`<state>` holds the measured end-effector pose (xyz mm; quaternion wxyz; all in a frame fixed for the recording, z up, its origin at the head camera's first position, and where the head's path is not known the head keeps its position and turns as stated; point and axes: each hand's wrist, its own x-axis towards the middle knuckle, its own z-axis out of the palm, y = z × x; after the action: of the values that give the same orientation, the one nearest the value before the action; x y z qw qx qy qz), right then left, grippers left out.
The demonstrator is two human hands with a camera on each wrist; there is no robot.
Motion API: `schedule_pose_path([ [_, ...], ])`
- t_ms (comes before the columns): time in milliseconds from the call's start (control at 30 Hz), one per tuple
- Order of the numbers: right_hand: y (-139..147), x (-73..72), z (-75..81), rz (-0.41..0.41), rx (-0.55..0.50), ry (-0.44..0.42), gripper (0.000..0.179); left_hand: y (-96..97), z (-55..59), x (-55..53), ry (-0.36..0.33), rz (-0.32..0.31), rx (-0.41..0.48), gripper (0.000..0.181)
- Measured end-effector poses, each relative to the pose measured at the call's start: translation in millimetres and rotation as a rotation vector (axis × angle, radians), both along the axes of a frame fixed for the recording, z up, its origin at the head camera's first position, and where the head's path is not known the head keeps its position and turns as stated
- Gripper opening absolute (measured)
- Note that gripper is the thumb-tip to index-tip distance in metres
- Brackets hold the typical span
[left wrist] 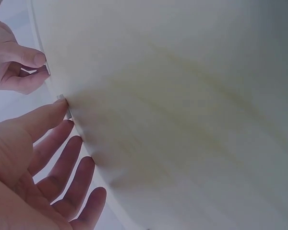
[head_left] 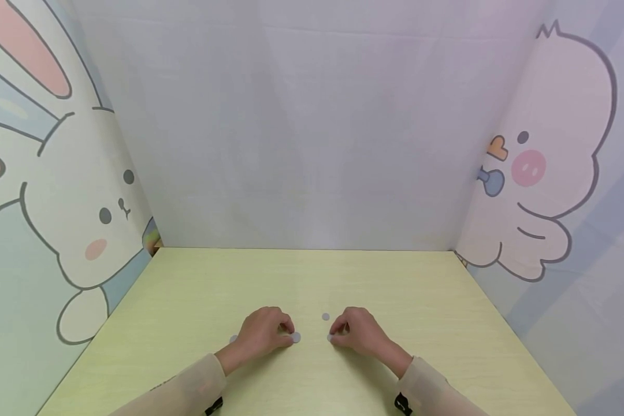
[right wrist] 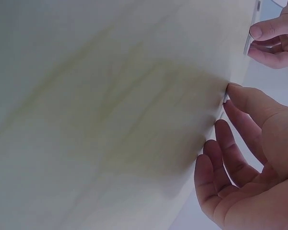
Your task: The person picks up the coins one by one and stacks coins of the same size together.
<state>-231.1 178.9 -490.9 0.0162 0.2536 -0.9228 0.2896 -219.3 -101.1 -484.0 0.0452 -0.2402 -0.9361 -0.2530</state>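
Observation:
On the pale yellow tabletop my left hand (head_left: 264, 332) pinches a flat grey disc (head_left: 297, 337) between thumb and fingertips. From the left wrist view, the edge of that disc (left wrist: 69, 114) shows thin and silvery at the thumb tip. Opposite, my right hand (head_left: 360, 331) pinches a smaller grey disc (head_left: 330, 338), mostly covered by the fingers. The right wrist view shows this disc (right wrist: 225, 97) edge-on between thumb and index finger, low at the table surface. The other fingertips of both hands are down at the tabletop. A short gap separates the two held discs.
A loose small grey disc (head_left: 325, 316) lies just beyond the right fingertips. Another grey disc (head_left: 233, 338) peeks out beside the left wrist. The table (head_left: 312, 277) ends at a pale curtain (head_left: 312, 144) behind, with cartoon-printed sheets at both sides.

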Motion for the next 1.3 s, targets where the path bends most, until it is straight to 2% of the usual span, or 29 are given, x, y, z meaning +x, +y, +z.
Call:
schedule_pose_path([
  [567,0,2.0,1.7,-0.019,-0.012,-0.029,0.006,6.6,5.1,-1.1,-0.014,0.003,-0.018,0.017],
  [733,0,1.4,1.7,-0.02,-0.019,-0.038,0.006,15.1,5.6,-3.1,-0.028,0.008,-0.019,0.015],
  [1033,0,0.2,1.5,-0.025,-0.016,-0.055,0.005,34.1,10.3,-3.3,-0.015,-0.017,-0.016,0.019],
  [1300,1,-0.8,-0.9,-0.043,-0.011,-0.058,0.006,52.7,12.6,-2.4,-0.038,-0.015,-0.03,0.019],
])
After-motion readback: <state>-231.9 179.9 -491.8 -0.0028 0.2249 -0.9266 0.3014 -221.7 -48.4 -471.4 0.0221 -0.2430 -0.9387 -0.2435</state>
